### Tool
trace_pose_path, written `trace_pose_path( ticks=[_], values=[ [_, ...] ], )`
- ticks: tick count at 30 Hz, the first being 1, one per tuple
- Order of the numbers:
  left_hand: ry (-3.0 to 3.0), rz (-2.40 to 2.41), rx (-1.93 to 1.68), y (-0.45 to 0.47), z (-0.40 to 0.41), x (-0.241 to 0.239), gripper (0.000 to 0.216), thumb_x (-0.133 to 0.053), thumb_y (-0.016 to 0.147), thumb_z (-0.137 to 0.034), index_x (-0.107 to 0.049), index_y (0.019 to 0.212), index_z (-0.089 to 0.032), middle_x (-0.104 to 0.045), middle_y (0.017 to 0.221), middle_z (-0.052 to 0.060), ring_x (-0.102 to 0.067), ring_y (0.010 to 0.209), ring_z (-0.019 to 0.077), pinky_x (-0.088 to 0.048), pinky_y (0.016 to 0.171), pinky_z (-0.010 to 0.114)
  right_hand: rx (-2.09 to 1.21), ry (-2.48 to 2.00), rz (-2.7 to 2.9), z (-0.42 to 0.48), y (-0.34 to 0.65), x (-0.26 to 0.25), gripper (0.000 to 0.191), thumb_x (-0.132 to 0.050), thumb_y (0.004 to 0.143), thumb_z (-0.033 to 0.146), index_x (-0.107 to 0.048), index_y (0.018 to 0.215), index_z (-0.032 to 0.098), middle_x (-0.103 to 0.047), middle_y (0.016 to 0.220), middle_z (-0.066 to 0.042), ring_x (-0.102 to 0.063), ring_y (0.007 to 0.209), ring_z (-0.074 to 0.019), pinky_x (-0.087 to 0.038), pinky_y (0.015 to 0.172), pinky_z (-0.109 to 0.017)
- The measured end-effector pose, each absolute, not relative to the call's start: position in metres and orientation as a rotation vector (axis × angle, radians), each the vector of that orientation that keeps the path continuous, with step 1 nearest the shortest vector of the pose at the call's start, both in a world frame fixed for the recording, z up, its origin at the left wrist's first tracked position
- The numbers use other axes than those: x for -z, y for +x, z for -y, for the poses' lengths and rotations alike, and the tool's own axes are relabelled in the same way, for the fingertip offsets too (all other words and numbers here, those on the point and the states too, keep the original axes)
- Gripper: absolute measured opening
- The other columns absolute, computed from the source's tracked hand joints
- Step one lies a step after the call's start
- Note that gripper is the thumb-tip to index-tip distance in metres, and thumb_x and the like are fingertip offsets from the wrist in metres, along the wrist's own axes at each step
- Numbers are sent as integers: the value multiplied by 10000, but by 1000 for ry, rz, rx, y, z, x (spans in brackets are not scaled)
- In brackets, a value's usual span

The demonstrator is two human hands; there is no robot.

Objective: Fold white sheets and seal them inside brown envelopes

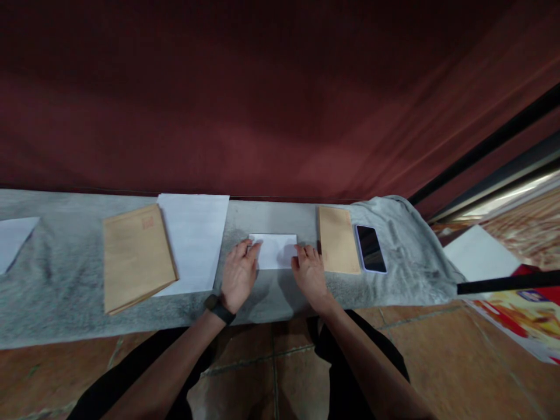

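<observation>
A small white rectangle of paper (pixel 276 252), which looks folded, lies flat on the grey cloth in front of me. My left hand (pixel 240 271) grips its left edge, thumb on top and fingers curled. At the opposite edge my right hand (pixel 310 273) holds the paper the same way, fingertips bent down. What the fingertips do under the edges is hidden. Left of my left hand is a stack of larger white sheets (pixel 195 239), partly covered by brown envelopes (pixel 137 259). More brown envelopes (pixel 339 240) lie just beyond my right hand.
A phone (pixel 371 249) rests right of the envelopes on the narrow, cloth-covered surface (pixel 411 262). Another white sheet (pixel 15 239) lies at the far left. Behind rises a dark red fabric wall (pixel 271 134). A colourful package (pixel 529 315) and black bars stand at the right.
</observation>
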State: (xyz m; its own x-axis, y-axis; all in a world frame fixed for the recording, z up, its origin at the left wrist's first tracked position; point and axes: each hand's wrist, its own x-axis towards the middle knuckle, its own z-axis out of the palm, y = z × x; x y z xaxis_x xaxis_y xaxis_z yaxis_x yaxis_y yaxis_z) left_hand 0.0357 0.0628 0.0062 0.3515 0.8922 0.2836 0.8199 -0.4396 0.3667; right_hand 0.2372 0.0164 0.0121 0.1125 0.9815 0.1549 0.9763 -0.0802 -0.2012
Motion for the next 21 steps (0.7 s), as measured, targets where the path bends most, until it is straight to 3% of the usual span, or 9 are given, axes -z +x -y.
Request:
trace_pose_path(
  ticks=[4,9,15,21],
  values=[
    [2599,-1311,-658,55,-46,3,453,-381,1006,-213,-532,1430,-156,-493,1550,123,-410,1473,249,-380,1209,462,39,-2085,1974,-14,234,-11,392,-465,981,168,-609,1345,153,-662,1248,-161,-578,1118,-304,-459,940,-427],
    [2742,-1225,-472,71,-25,13,563,-403,1015,-314,-392,1538,-107,-387,1625,142,-306,1532,251,-278,1263,477,64,-2091,2081,-11,227,-7,451,-441,984,127,-550,1422,120,-568,1442,-185,-541,1227,-313,-441,1011,-449],
    [2779,-1290,-440,73,-19,18,593,-388,1013,-309,-369,1542,-44,-354,1631,172,-262,1544,260,-260,1269,470,41,-2023,2181,-11,228,2,551,-402,950,56,-456,1498,46,-475,1557,-180,-429,1421,-292,-317,1182,-457],
    [2696,-1430,-499,67,-22,20,631,-381,1027,-390,-374,1532,-11,-348,1619,223,-282,1535,288,-287,1254,476,22,-1980,2180,-9,235,9,567,-390,964,79,-400,1525,3,-433,1583,-200,-403,1464,-266,-331,1196,-433]
  ],
)
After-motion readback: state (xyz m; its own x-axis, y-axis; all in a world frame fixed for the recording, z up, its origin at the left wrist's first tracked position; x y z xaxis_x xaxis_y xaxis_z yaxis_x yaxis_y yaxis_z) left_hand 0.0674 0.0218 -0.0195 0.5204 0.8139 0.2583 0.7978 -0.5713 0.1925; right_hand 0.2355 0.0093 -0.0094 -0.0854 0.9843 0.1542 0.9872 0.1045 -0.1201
